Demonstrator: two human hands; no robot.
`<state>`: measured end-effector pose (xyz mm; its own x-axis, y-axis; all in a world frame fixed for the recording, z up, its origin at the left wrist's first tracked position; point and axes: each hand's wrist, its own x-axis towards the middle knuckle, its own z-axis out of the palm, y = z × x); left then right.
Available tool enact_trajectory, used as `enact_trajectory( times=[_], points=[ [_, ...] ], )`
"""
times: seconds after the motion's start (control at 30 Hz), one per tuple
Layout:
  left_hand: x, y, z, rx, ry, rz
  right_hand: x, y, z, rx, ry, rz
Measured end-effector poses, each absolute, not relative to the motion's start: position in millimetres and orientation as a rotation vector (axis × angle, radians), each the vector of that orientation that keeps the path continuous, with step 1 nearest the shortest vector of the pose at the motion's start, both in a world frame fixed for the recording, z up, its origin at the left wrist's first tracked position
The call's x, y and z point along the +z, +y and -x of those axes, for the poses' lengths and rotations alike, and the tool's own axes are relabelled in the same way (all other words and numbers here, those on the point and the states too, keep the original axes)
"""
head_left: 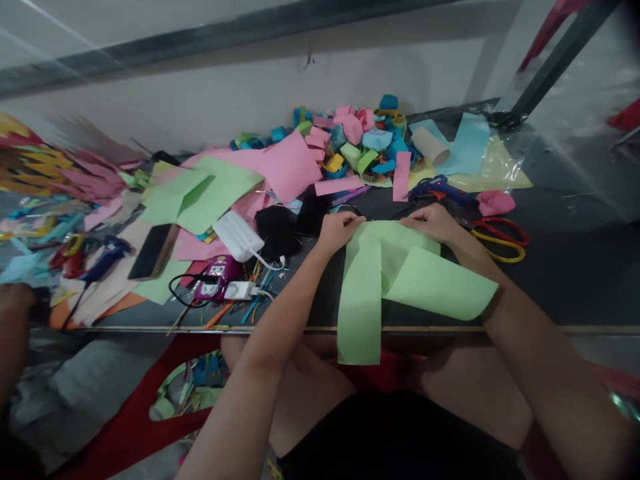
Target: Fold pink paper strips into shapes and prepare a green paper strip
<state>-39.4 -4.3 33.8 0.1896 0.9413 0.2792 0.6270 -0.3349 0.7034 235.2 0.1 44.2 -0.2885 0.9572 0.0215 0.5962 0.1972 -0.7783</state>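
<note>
Between my two hands is a light green sheet of paper (361,293), cut or folded so that one strip hangs over the table's front edge and a wider flap slants to the right. My left hand (341,231) pinches its upper left corner. The upper right edge is gripped by the closed fingers of my right hand (433,222). Just right of that hand lie scissors (500,240) with red and yellow handles. A blue glue gun (445,189) rests beyond my right hand, close to a pink paper piece (495,203).
Folded coloured paper pieces (350,137) are heaped at the back near a cardboard tube (430,147). To the left lie green sheets (220,193), a phone (153,251), a white power bank (238,235) and a purple socket block (217,277) with cables. Another person's hand (17,307) is at far left.
</note>
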Motion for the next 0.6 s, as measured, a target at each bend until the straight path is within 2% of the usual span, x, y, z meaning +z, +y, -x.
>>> enact_trajectory(
  times=[0.3,0.6],
  points=[
    [28.7,-1.9,41.3,1.081,1.454,-1.866,37.4,4.9,-238.9,0.868,-1.891,1.425],
    [20.7,7.2,43.2,1.120,1.137,-1.126,41.3,2.9,-234.2,0.705,-1.647,1.445]
  ],
)
